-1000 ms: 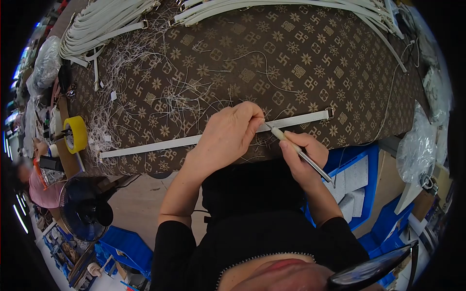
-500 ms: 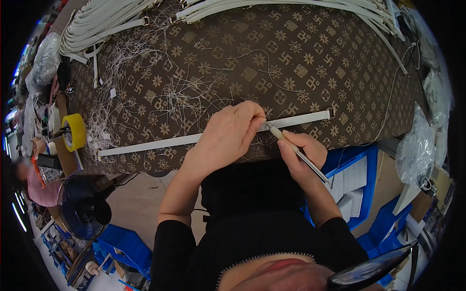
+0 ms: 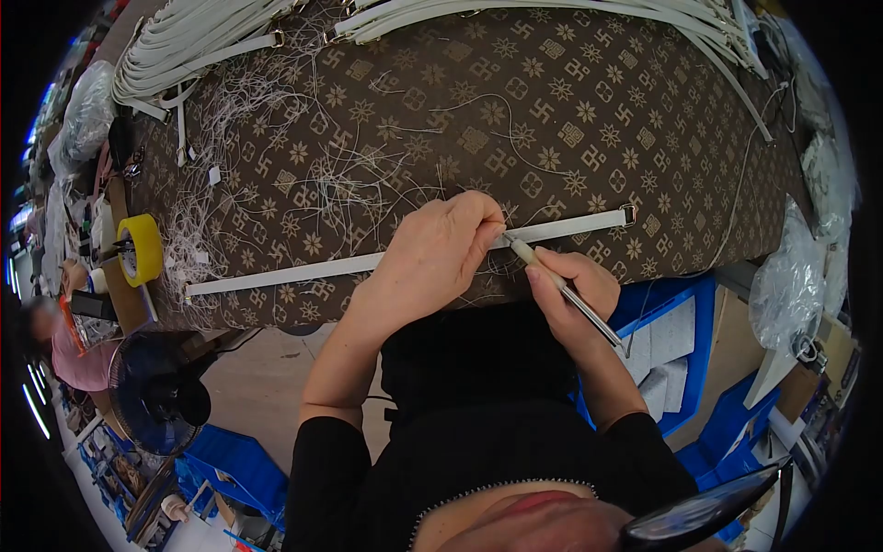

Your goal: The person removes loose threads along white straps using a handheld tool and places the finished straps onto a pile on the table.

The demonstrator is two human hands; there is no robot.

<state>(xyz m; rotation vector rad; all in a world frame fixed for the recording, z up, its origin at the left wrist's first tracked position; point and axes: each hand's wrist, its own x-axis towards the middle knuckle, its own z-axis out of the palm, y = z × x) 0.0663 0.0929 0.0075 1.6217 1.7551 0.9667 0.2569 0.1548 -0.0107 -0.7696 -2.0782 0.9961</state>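
Note:
A narrow white strap (image 3: 294,273) lies across the patterned cloth, with a metal ring (image 3: 629,215) at its right end and a small metal piece at its left end. My left hand (image 3: 432,244) rests over the strap's middle, thumb and forefinger pinched together at its upper edge; what sits between them is too small to make out. In my right hand (image 3: 575,290) is a pen-shaped tool (image 3: 523,249) with a pale front grip and a shiny metal rear. Its tip points at my left fingertips, just over the strap.
Loose white threads (image 3: 345,179) litter the brown cloth (image 3: 589,110). Bundles of white straps (image 3: 198,55) lie along the far edge. Yellow tape (image 3: 140,250) and a black fan (image 3: 161,396) are at left. A blue bin (image 3: 704,322) stands below right. Another person (image 3: 78,354) is at far left.

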